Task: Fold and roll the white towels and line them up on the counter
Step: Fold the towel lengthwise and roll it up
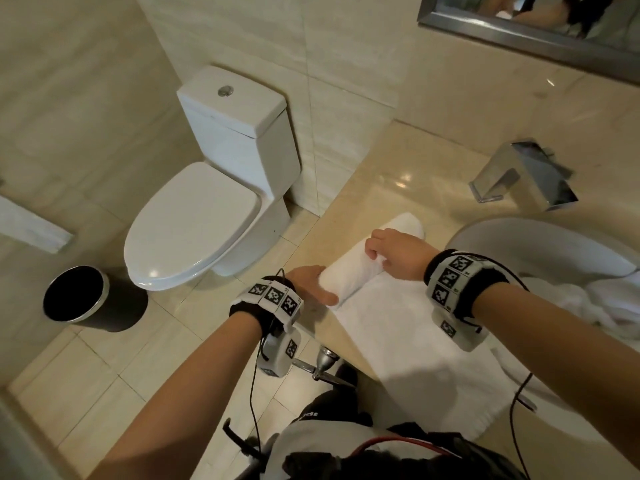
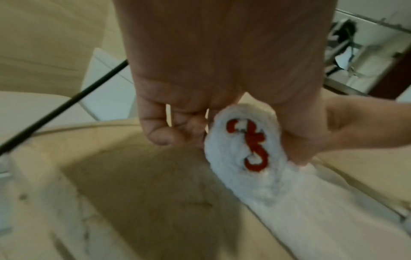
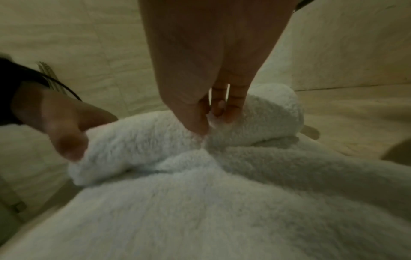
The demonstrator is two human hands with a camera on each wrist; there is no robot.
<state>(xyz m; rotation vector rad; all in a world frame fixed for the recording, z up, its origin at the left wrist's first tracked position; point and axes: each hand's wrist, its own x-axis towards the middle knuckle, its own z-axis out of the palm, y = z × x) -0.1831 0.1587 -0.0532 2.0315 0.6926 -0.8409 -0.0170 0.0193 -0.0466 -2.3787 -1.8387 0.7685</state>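
A white towel (image 1: 398,327) lies flat on the beige counter (image 1: 381,188), its far part wound into a roll (image 1: 349,275). My left hand (image 1: 320,285) grips the roll's left end, thumb on the near side. In the left wrist view that end (image 2: 242,177) shows red embroidery, held between the fingers and thumb of my left hand (image 2: 229,145). My right hand (image 1: 377,256) pinches the roll's top near its middle. The right wrist view shows my right hand (image 3: 211,121) nipping the pile of the roll (image 3: 133,144). A white lump (image 1: 407,225) lies beyond it; same roll or not, I cannot tell.
A round sink (image 1: 519,244) sits right of the towel, with crumpled white towels (image 1: 606,299) in it and a chrome faucet (image 1: 519,174) behind. Left of the counter, lower down, stand a toilet (image 1: 214,202) and a black bin (image 1: 76,296). A metal fitting (image 1: 322,362) juts out under the counter edge.
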